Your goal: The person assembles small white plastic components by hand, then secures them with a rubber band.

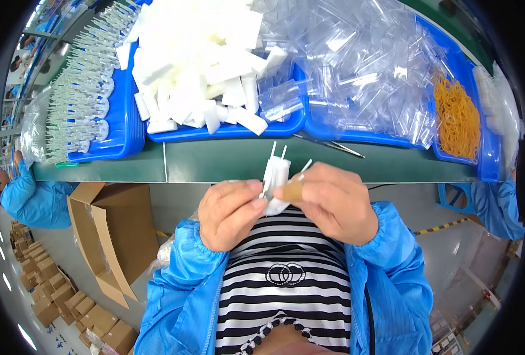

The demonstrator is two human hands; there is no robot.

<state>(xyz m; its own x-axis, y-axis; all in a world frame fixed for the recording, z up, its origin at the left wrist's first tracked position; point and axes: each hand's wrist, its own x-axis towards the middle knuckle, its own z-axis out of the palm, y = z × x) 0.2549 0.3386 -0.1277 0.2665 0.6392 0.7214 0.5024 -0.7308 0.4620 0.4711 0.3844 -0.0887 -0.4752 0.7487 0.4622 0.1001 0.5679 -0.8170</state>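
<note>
My left hand (233, 212) and my right hand (332, 201) meet just below the green table edge, both pinching a small white foam block (274, 177) with thin white sticks (278, 150) poking up out of it. My right forefinger wears a tan bandage and presses the block's side. Both sleeves are blue. The block's lower end is hidden between my fingers.
Blue trays line the green table (227, 161): one with rows of clear-and-white sticks (82, 100), one heaped with white foam blocks (197, 59), one with clear plastic sleeves (363, 65), one with orange rubber bands (456, 118). An open cardboard box (105, 231) stands at lower left. A person in blue (31, 198) sits at left.
</note>
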